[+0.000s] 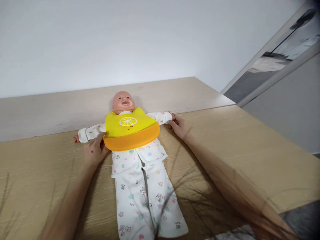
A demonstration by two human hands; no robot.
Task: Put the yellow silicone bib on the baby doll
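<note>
A baby doll [141, 193] lies on its back on the table, head toward the wall, arms spread, in white printed clothes. Over its chest lies a yellow bib [115, 128] with a lemon-slice print and an orange catch pocket [132, 140]. My left hand [95, 150] is closed at the bib's left edge, thumb and fingers pinching it beside the pocket; part of the fingers is hidden. At the other side, my right hand [179, 126] grips the end of the doll's outstretched arm, around the cuff and small hand.
The wooden table [220, 143] meets a paler board [50, 110] along its back, against a white wall [100, 40]. To the right, the table's edge slants toward me. Dark blurred strands of hair cross the lower part of the view.
</note>
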